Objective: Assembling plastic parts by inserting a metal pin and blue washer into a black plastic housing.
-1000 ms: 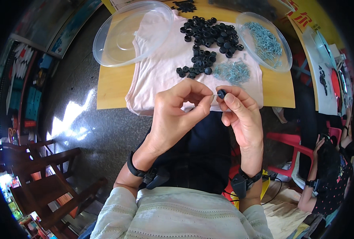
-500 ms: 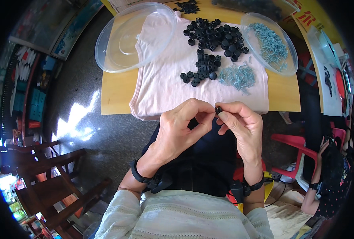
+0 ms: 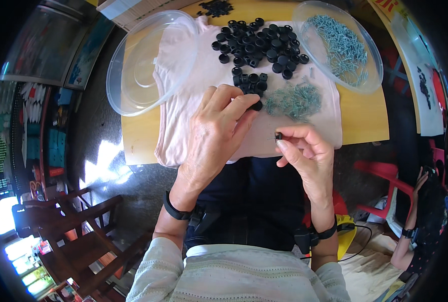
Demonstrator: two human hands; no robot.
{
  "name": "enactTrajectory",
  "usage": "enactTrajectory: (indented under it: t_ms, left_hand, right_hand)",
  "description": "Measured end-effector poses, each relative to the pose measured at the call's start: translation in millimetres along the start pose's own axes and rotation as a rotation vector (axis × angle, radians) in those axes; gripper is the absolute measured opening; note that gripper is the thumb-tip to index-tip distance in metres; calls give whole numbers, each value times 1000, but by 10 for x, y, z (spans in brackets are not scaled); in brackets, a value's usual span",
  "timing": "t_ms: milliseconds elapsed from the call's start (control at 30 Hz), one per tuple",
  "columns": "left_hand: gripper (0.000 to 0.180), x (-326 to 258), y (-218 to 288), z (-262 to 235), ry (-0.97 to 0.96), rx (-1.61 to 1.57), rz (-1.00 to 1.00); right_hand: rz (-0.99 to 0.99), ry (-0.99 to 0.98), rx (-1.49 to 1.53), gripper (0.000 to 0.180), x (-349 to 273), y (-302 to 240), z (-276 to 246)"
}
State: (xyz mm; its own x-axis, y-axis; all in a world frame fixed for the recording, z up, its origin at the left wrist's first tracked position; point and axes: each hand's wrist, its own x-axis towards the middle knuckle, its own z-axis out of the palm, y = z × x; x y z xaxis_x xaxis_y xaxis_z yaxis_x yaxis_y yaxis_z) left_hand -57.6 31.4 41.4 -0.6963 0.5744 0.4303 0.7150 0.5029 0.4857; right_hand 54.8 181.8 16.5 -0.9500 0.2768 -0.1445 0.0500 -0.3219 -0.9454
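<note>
- Well, the writing I get is at half past one on the clock of my view: red characters on a yellow board, cut off by the rim.
- Compared with half a second ago, the two hands have parted. Then both met over one black piece; now the left hand has gone up toward twelve, to the black parts. The cardboard box at eleven shows more of itself too.
- The right hand, toward three, pinches that black piece between thumb and forefinger, over the near edge of the pink cloth; a thin screw sticks out toward nine.
- The left hand's fingertips are at a dark part on the edge of the small black cluster; I can't tell whether they have pressed together on it. That hand hides some of the cluster from me.
- Around them on the wooden surface I see black caps toward half past twelve, loose screws at two, a clear dish of screws at half past one, and another clear dish at eleven, overlapping the cloth.
- Off the surface, I have a red stool at half past three and a wooden chair at eight.
</note>
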Motion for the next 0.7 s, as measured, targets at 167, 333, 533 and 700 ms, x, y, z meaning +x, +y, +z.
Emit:
enactTrajectory:
  t_ms: [167, 333, 533, 700]
  left_hand:
    - [20, 31, 8, 52, -22, -8, -37]
    - [19, -11, -12, 3, 26, -160, -136]
    - [22, -64, -2, -115, -123, 42, -31]
    - [24, 31, 34, -92, -79, 29, -58]
  right_hand:
    - [-16, -18, -35, 18, 12, 0, -8]
    - [-10, -14, -47, 18, 13, 0, -12]
    - [-4, -14, -68, 18, 10, -21, -10]
    - [-13, -10, -70, 18, 18, -11, -11]
